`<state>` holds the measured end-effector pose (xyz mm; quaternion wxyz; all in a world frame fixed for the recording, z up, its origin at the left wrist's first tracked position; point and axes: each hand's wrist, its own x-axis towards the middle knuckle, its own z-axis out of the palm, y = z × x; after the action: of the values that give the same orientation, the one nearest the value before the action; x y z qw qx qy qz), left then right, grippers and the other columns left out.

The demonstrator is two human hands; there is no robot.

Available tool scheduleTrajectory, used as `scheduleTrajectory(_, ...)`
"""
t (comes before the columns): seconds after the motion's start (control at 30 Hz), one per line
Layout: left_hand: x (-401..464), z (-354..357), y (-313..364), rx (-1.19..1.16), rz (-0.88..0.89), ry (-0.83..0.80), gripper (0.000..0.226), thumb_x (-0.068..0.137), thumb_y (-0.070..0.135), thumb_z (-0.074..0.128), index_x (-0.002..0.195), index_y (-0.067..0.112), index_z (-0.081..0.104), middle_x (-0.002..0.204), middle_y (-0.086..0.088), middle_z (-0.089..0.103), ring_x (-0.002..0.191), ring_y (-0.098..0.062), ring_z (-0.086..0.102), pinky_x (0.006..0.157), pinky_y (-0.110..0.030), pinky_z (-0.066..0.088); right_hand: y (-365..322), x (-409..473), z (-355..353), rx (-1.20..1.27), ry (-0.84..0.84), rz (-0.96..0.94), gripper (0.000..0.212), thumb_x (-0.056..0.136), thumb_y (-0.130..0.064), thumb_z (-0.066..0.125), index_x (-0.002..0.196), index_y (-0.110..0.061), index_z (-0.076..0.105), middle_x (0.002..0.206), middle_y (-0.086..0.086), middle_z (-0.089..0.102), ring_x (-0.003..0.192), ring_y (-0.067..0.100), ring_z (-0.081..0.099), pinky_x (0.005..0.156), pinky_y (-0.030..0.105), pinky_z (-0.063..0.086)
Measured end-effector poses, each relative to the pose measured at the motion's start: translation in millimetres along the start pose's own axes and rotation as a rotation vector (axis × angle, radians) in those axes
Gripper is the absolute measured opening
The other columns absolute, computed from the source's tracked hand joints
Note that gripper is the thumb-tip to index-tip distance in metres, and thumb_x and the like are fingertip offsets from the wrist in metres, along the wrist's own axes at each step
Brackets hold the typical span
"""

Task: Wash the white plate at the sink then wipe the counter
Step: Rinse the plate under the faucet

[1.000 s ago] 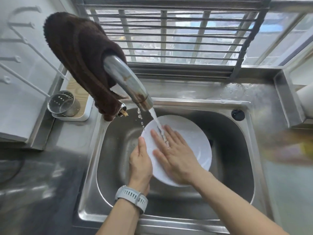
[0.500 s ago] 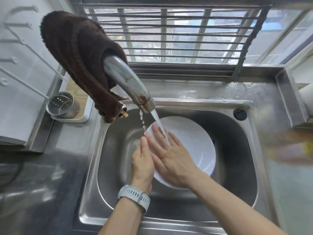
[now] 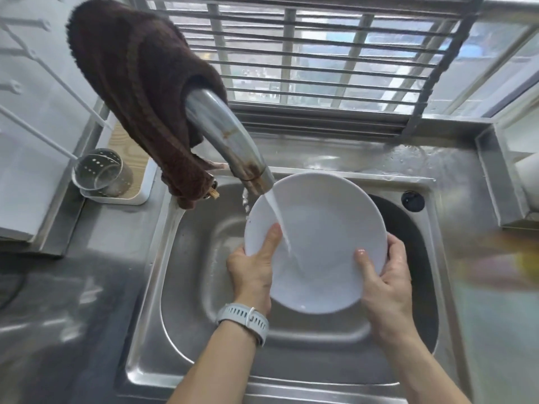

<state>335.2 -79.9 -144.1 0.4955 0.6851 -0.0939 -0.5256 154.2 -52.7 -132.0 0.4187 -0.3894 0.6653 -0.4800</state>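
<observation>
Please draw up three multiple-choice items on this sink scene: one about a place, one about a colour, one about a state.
1. Where does the brown cloth hang?
A. Over the tap's neck
B. In the sink
C. On the window bars

2. What colour is the watch strap on the left wrist?
A. Black
B. White
C. Red

3. How is the white plate held?
A. Flat on the sink floor, untouched
B. By the left hand alone
C. By both hands, under running water

Answers:
1 A, the cloth drapes over the tap.
2 B, the strap shows white against the steel sink.
3 C, the left hand and right hand grip opposite rims while the stream strikes the plate.
</observation>
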Motion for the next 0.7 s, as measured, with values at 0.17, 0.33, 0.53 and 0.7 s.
scheduleTrajectory(0.17, -16.0, -24.1, 30.6, 0.581, 0.603, -0.075, 0.024, 0.100, 0.039, 0.059, 0.082, 0.026, 0.065, 0.071, 0.012, 0.069, 0.066, 0.000, 0.062, 0.058, -0.020, 0.048, 14.1, -5.4, 21.5, 0.321, -0.017, 0.509, 0.012, 0.101, -0.022, 0.058, 0.108, -0.021, 0.066, 0.100, 0.000, 0.078, 0.096, 0.024, 0.072, 0.074, 0.035, 0.061)
scheduleTrajectory(0.33, -17.7, -61.7, 43.3, 0.835, 0.467, -0.051, 0.037, 0.093, 0.026, 0.067, 0.125, 0.031, 0.049, 0.092, 0.020, 0.060, 0.080, -0.007, 0.057, 0.073, -0.024, 0.043, 10.5, -11.4, 60.1, 0.067, -0.086, 0.631, 0.022, 0.099, -0.035, 0.059, 0.111, -0.017, 0.066, 0.101, 0.004, 0.074, 0.092, 0.027, 0.072, 0.083, 0.047, 0.061)
scheduleTrajectory(0.53, -0.7, -77.8, 22.5, 0.869, 0.152, 0.117, 0.042, 0.095, 0.053, 0.058, 0.101, 0.012, 0.064, 0.102, -0.011, 0.069, 0.094, -0.034, 0.063, 0.075, -0.037, 0.046, -30.3, -4.7, 55.9, -0.315, 0.001, 0.289, 0.025, 0.089, -0.041, 0.066, 0.082, -0.017, 0.069, 0.079, -0.001, 0.071, 0.076, 0.022, 0.068, 0.070, 0.045, 0.059)
scheduleTrajectory(0.7, -0.5, -38.9, -0.3, 0.854, -0.085, 0.050, 0.061, 0.103, 0.057, 0.031, 0.109, 0.010, 0.070, 0.115, -0.016, 0.070, 0.104, -0.036, 0.064, 0.084, -0.036, 0.045, -55.0, -21.3, 28.4, -0.361, 0.016, -0.016, 0.025, 0.096, -0.040, 0.060, 0.082, -0.022, 0.068, 0.070, -0.007, 0.069, 0.063, 0.010, 0.064, 0.056, 0.035, 0.053)
